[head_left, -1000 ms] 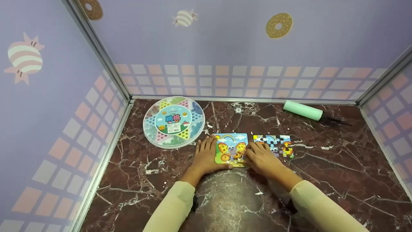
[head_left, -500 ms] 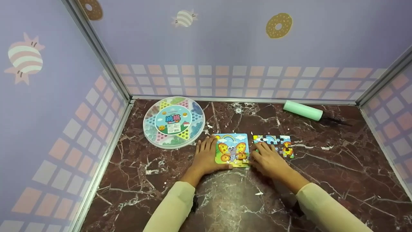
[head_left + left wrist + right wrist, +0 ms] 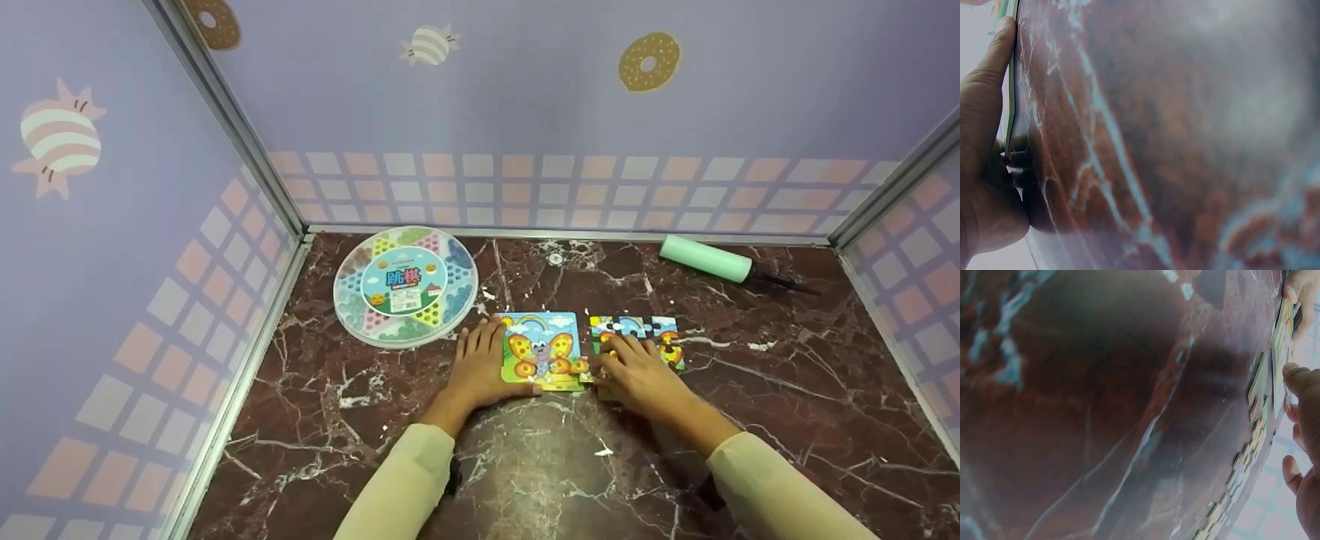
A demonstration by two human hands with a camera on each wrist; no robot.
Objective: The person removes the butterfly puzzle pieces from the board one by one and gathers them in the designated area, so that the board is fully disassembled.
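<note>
A square butterfly jigsaw board [image 3: 541,330] lies flat on the table. My left hand [image 3: 480,364] rests along its left side with fingers straight. The left thumb [image 3: 998,53] lies against its near edge. My right hand [image 3: 641,379] is just right of the board, its fingertips pinching a small jigsaw piece [image 3: 580,366] that overlaps the board's right edge. In the right wrist view the thumb [image 3: 1297,377] is beside the board's edge. Under and beyond the right hand lies a group of jigsaw pieces [image 3: 664,326], partly hidden by the fingers.
A round Chinese checkers box [image 3: 405,285] lies behind and left of the left hand. A mint green cylinder with a black end [image 3: 705,259] lies at the back right. Patterned walls [image 3: 540,187] bound the marbled table [image 3: 525,465] at the back and sides.
My right hand has moved rightward from the board toward the loose pieces. The small piece has shifted right, past the board's edge. My left hand has stayed in place.
</note>
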